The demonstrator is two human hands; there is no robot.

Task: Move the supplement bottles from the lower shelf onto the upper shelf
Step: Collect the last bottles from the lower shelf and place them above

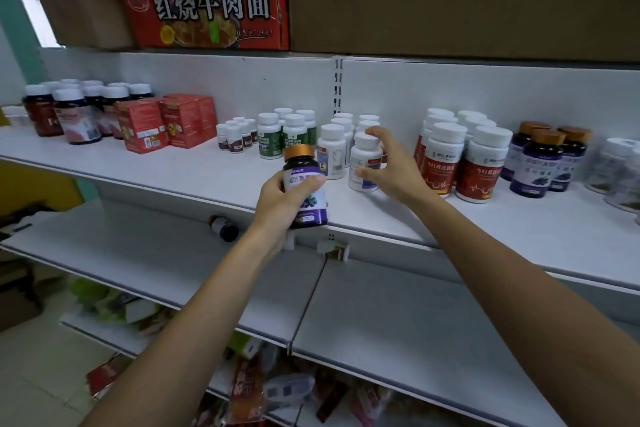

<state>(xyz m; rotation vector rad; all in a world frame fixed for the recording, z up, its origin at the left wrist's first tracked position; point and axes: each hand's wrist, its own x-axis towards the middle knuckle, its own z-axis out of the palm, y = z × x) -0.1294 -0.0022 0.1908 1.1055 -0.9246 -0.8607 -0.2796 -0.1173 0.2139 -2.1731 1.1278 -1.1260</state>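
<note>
Left grip [280,198], right grip [391,170] bare; forearms [194,315] bare to frame edge.

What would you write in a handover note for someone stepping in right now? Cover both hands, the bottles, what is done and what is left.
Left hand grips a purple bottle at the upper shelf edge, not yet set down.
Right hand grips a white bottle standing on that shelf.
Done: many bottles stand up there.
Left: place the purple bottle, perhaps by its matching group; a dark bottle lies far back on the lower shelf, maybe others beside it.
</note>
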